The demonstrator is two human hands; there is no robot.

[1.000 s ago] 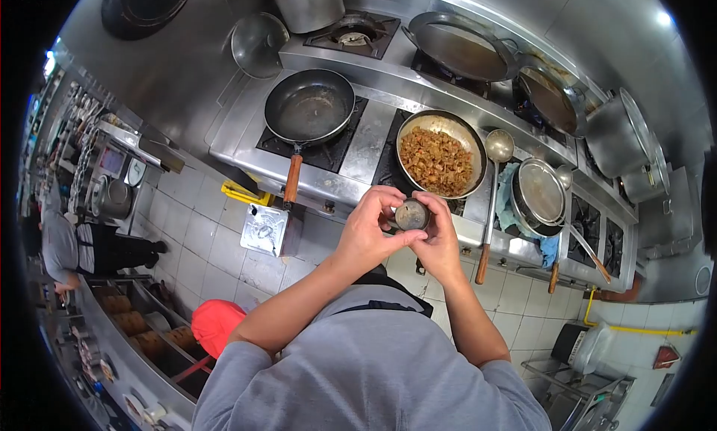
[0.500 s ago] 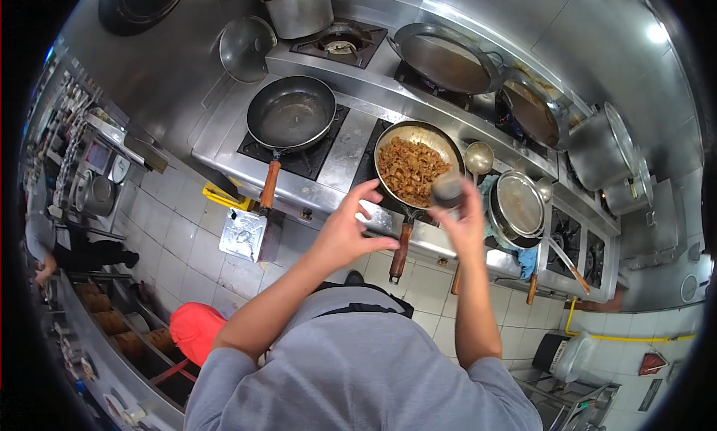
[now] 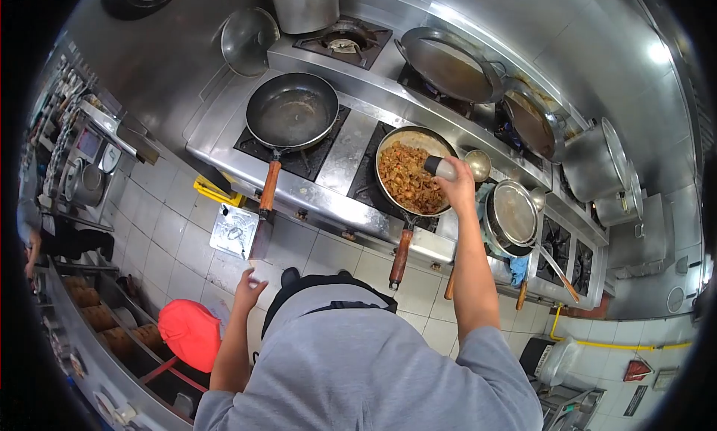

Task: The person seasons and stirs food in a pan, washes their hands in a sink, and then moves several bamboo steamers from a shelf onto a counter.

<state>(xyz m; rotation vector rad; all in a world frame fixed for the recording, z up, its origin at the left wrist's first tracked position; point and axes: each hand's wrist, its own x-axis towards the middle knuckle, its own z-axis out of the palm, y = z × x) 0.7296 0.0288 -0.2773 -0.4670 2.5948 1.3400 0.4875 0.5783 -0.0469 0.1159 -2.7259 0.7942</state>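
Small container (image 3: pixel 446 169): grasped in fingers of right hand (image 3: pixel 461 187), held above pan (image 3: pixel 420 137); chopped food (image 3: pixel 405 181) below fingertips. Left hand (image 3: pixel 249 287): fingers loosely curled, nothing seen held. Risk: container dropped into food, if grip loosened; wrist burned, if pan brushed.

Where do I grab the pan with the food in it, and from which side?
Best grip the pan by its wooden handle, coming from your side with your left hand, which looks free: the handle juts past the stove's edge toward you.

Bright glare upper right, fisheye-curved dark edges
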